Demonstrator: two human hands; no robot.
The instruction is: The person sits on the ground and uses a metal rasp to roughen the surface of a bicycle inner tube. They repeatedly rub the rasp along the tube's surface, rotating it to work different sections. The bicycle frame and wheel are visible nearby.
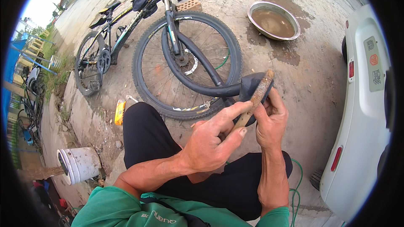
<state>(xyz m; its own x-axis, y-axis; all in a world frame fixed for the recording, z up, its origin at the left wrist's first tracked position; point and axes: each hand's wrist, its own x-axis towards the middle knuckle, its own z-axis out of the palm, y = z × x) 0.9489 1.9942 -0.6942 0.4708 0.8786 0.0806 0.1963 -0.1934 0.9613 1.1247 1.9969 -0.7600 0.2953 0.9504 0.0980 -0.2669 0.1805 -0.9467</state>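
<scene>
My left hand point(210, 141) is closed around the lower end of a rasp-like stick point(261, 94) with a rough, ridged upper part. Its index finger stretches along the stick. My right hand point(271, 122) grips a black inner tube point(249, 85), thumb and fingers folded on it behind the stick. The rough part lies over the tube, which hides how far they touch. From there the tube loops back past the front fork of a bicycle point(170, 25), across its front wheel point(139, 65). The tyre still shows around the wheel's rim.
A metal basin point(273, 20) of brown water stands on wet concrete beyond the wheel. A white vehicle point(357, 113) is close on the right. To the left are a yellow-orange box point(120, 112) and a white bucket point(80, 166). A green hose point(299, 180) runs beside my right knee.
</scene>
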